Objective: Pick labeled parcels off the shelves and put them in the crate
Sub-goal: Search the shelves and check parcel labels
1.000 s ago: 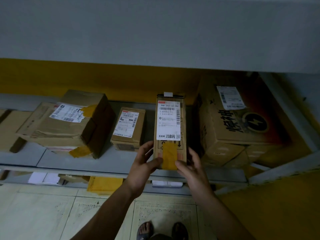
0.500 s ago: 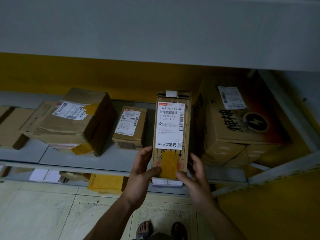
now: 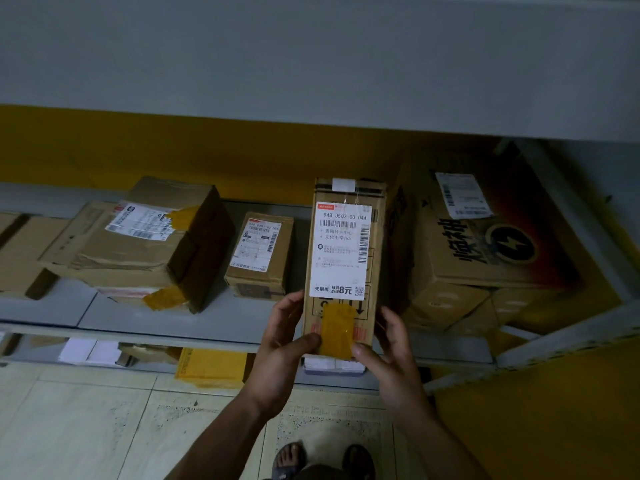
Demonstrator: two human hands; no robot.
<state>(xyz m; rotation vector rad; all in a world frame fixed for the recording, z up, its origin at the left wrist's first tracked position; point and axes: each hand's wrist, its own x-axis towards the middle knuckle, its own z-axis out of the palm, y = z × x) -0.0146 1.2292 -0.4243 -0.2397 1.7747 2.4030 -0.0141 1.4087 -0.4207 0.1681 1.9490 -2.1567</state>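
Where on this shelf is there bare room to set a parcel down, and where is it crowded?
Bare shelf lies in front of the big taped box, and between it and the small box. Crowded: the right end, where the printed carton sits close beside the held parcel.

At frame centre a tall parcel (image 3: 346,258) stands between the left hand (image 3: 282,348) and the right hand (image 3: 391,355), its lower end out past the shelf (image 3: 138,320) edge. Left of it on the shelf sits a small box (image 3: 259,254), further left a larger box (image 3: 138,237). At right lies a big carton (image 3: 485,237).
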